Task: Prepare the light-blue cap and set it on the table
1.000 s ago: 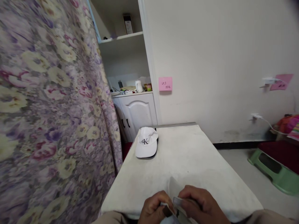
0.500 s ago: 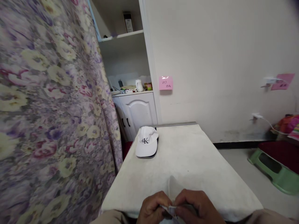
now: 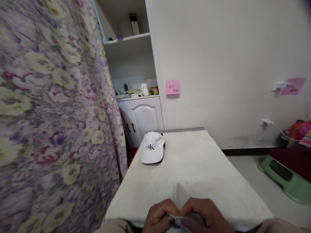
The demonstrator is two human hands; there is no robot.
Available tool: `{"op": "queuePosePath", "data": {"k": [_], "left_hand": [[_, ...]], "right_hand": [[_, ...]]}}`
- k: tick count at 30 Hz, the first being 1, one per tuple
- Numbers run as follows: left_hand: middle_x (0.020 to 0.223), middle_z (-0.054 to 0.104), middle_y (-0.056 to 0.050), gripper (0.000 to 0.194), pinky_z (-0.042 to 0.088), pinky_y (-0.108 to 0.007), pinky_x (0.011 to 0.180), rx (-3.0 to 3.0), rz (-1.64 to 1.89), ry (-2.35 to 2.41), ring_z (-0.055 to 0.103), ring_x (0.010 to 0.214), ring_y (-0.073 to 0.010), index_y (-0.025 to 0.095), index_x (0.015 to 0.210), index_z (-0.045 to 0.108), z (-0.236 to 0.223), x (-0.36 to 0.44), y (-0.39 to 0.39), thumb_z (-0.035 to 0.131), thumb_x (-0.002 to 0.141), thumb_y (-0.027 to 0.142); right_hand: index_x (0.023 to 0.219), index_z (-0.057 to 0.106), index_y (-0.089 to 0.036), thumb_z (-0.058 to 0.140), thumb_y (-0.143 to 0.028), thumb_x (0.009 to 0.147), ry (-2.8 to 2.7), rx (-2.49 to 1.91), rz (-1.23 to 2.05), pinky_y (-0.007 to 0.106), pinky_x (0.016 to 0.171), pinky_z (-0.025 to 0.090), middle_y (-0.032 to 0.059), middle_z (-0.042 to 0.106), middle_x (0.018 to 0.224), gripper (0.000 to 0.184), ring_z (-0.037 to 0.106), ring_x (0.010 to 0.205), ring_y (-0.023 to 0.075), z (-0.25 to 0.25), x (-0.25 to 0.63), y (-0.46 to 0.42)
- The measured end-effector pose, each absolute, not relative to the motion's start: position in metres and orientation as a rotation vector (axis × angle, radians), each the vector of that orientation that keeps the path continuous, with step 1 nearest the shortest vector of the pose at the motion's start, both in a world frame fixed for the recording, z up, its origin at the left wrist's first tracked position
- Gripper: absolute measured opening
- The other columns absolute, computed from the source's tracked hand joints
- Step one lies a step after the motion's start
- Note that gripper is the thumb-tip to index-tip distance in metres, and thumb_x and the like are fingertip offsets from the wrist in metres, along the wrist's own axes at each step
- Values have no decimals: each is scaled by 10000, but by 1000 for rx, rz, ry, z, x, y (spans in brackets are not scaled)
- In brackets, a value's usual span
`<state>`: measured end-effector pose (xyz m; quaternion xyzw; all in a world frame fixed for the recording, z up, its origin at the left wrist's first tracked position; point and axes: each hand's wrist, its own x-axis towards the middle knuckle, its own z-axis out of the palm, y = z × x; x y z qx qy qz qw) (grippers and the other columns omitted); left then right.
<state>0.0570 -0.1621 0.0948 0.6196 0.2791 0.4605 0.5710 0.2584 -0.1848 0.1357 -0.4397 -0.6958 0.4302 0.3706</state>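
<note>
At the table's near edge, my left hand (image 3: 160, 216) pinches one end of a narrow white strap (image 3: 178, 220) between thumb and forefinger. My right hand (image 3: 204, 215) pinches the strap's other end close beside it. The strap appears to belong to a white cap (image 3: 179, 195), whose curved, brim-like part rises just beyond my fingers; most of it is hidden by my hands. Farther off, at the table's far left, lies another white cap (image 3: 153, 149) with black letters on its front. A dark edge shows beneath its brim.
A white cloth covers the table (image 3: 189, 155). To the left hangs a floral curtain (image 3: 60, 113); behind stands a white cupboard (image 3: 145, 116) with a white jug (image 3: 145, 89). Pink notes (image 3: 172, 87) are stuck to the wall. A green stool (image 3: 286, 181) is at the right.
Both hands stay in nearly the same place. The fingers have shifted slightly on the strap, and its two parts look closer together. The lettered cap has not moved on the table.
</note>
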Motion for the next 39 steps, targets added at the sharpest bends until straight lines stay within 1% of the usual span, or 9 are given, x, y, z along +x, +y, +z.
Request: {"op": "queuePosePath", "data": {"k": [7,14,17,21,24,27,29,33,39], "left_hand": [[662,586,-1,264,387,-248,647,1446,1061,731,506,649,-139,193,705,757,103,59,-164,738,793,442],[661,553,10,278,368,-248,651,1400,1009,771,482,650,-137,187,710,745,104,59,-162,747,776,456],[656,549,9,283,362,-248,651,1415,986,784,478,657,-140,179,683,732,104,59,-163,763,759,450],[676,551,7,298,360,-253,659,1369,993,822,476,670,-147,180,710,727,104,59,-165,753,761,473],[682,544,9,325,353,-252,656,1421,957,829,468,673,-148,175,721,704,103,60,-164,732,773,495],[649,499,31,336,337,-244,628,1451,890,821,427,639,-135,185,718,648,103,62,-164,702,792,509],[644,486,38,333,328,-240,617,1444,857,840,415,637,-133,192,725,616,104,64,-165,687,806,507],[675,482,35,340,315,-235,596,1420,827,897,406,642,-130,193,742,589,102,66,-166,673,816,515],[696,491,19,398,335,-256,646,1516,865,810,426,671,-145,182,748,590,96,71,-162,642,814,570]], "right_hand": [[751,761,-209,672,-272,782,-1859,-1153,987,252,610,448,2,728,660,114,620,629,168,140,258,-182],[766,747,-191,664,-282,776,-1877,-1171,959,245,554,423,19,713,667,123,613,617,172,138,257,-180],[779,748,-195,670,-275,778,-1878,-1157,970,249,574,422,13,713,671,112,608,620,167,137,258,-181],[797,750,-207,674,-258,768,-1901,-1164,969,256,624,436,12,732,711,96,619,658,174,139,259,-182],[787,741,-205,669,-240,753,-1930,-1186,965,261,633,436,17,730,722,86,621,681,184,140,262,-181],[741,699,-196,651,-212,738,-1930,-1177,998,256,592,402,-3,677,671,50,575,630,160,142,264,-179],[704,650,-192,634,-206,734,-1899,-1161,1026,251,556,367,-27,607,621,36,515,585,138,143,265,-179],[683,577,-196,617,-233,752,-1796,-1154,1143,248,531,319,-60,484,577,89,433,558,119,142,265,-180],[680,547,-197,618,-256,754,-1782,-1102,1229,260,553,304,-58,475,598,118,421,588,127,137,272,-179]]}}
